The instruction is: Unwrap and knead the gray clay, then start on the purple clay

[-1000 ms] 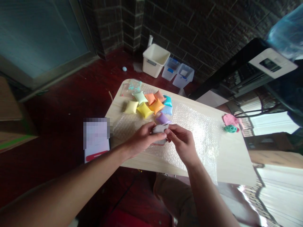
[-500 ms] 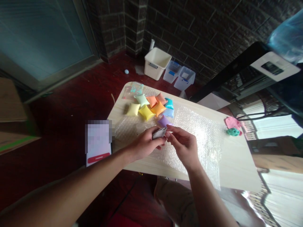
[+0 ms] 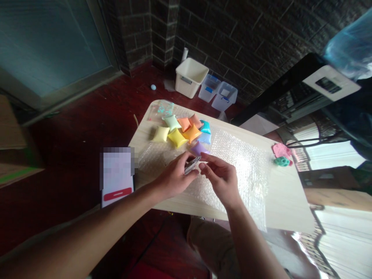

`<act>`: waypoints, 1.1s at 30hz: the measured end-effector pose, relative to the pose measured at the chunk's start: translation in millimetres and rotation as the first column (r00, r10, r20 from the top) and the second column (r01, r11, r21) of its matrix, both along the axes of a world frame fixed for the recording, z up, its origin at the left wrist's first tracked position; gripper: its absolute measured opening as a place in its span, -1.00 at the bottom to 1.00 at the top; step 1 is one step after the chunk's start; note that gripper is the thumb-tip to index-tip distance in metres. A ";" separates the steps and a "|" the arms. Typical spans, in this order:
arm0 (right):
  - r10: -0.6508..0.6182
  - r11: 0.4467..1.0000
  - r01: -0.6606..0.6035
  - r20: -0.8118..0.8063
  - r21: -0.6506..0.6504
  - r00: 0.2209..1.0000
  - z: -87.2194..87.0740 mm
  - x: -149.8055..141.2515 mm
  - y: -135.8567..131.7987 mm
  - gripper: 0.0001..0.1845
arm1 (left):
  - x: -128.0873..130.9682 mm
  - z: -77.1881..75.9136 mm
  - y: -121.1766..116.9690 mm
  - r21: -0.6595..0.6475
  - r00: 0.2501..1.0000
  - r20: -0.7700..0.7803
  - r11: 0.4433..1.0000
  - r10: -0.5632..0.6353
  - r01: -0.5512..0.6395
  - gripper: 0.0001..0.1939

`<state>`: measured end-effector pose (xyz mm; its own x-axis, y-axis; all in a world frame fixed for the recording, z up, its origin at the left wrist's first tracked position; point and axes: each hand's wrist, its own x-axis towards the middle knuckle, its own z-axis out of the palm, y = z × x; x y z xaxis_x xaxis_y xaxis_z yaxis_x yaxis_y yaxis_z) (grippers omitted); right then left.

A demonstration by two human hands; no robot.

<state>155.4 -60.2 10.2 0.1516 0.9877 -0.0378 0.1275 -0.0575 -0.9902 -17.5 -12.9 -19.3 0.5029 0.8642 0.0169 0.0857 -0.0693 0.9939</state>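
My left hand (image 3: pixel 174 176) and my right hand (image 3: pixel 219 177) meet over a sheet of bubble wrap (image 3: pixel 244 166) on a pale wooden table (image 3: pixel 287 201). Both pinch a small grey packet (image 3: pixel 191 164), held edge-on between the fingertips. Just behind it lies a purple packet (image 3: pixel 198 148). Further back sits a cluster of several small puffy packets (image 3: pixel 183 130) in yellow, green, orange, teal and blue.
A pink and green clay piece (image 3: pixel 281 155) lies at the table's right end. A clear bag (image 3: pixel 162 108) rests at the far left corner. On the red floor stand a white bin (image 3: pixel 190 76) and two clear boxes (image 3: pixel 217 93). A phone (image 3: pixel 116 176) is at the left edge.
The grey packet has been turned from flat-facing to edge-on between my fingers. My hands stay in nearly the same spot above the bubble wrap.
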 end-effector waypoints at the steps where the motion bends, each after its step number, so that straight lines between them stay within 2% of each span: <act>1: -0.001 1.000 0.001 -0.004 -0.004 1.000 -0.6 0.1 0.0 -0.61 | -0.4 1.0 0.0 0.009 1.000 -0.001 1.000 -0.007 0.007 -0.80; 22: -0.008 1.000 0.007 0.160 0.007 0.987 -1.3 0.5 -0.5 -0.69 | -2.6 3.8 -1.3 -0.014 0.999 -0.038 1.000 -0.007 0.006 -0.78; 33: 0.013 1.000 -0.014 0.138 0.006 0.990 -3.4 0.9 -0.9 -0.65 | -3.0 8.4 -1.6 -0.045 0.999 -0.009 0.998 -0.035 0.035 -0.76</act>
